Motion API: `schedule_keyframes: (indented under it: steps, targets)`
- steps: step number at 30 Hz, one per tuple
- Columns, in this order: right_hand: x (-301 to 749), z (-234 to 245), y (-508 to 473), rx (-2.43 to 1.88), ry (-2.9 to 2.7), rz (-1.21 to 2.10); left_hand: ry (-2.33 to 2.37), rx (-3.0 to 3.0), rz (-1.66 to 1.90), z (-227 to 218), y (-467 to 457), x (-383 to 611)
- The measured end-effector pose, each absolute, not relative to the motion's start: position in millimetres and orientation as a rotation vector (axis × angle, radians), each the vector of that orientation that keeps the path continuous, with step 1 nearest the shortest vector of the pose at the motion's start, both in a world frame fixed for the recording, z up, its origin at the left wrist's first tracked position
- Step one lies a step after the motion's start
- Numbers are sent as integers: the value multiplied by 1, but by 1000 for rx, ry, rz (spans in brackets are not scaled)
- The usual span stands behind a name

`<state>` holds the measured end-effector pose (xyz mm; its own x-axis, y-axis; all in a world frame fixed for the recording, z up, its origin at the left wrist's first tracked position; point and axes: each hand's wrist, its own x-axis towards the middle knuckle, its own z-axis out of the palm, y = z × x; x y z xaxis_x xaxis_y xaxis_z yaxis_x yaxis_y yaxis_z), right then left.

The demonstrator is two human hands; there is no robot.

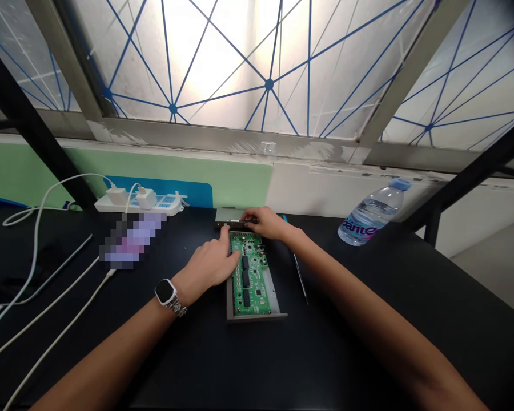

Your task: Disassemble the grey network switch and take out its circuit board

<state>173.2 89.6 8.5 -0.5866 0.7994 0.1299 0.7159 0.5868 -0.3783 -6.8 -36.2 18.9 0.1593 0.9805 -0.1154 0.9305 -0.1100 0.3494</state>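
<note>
A green circuit board [251, 274] lies in a shallow grey metal case [276, 290] on the black table. Along its left side rests my left hand [212, 260]. The thumb lies over the board, and the index finger reaches to a dark end panel [236, 224] at the far end. My right hand [268, 221] grips the right part of that panel, its fingertips partly hidden. Behind the panel a flat grey-green piece [228, 214] shows. To the right of the case lies a thin metal rod [300, 274], its blue end near my right wrist.
A water bottle [372, 214] leans at the back right. At the back left is a white power strip [171, 204] with plugged-in chargers, beside a blurred-out object [132, 242]. White cables [64, 337] cross the table's left side. A window and wall bound the back.
</note>
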Motion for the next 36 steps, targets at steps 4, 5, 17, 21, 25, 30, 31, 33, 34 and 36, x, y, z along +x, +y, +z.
schedule_keyframes:
  steps: [4,5,17,21,25,30,31,33,34,36]
  targets:
    - [184,24,83,-1399,-2473,399,1858,2161,172,17,-37,-7]
    - [189,32,82,-1485,-2443,377,1860,2175,170,17,-38,-7]
    - [236,55,70,-2417,-2229,1063,1804,2269,140,13,-41,-8]
    - [233,49,73,-2360,-2191,1201,1813,2271,124,12,-38,-8]
    - [230,62,70,-2164,-2129,1199,1825,2279,99,11,-37,-8]
    - [218,90,56,-1576,-1949,1020,1842,2310,64,11,-37,-8]
    - [213,94,51,-1436,-1906,971,1848,2312,56,11,-37,-7]
    - [203,98,41,-1238,-1860,861,1862,2309,43,12,-37,-7]
    - [198,99,37,-1170,-1836,812,1869,2309,37,12,-37,-7]
    - [191,98,30,-1081,-1828,720,1875,2319,33,12,-38,-6]
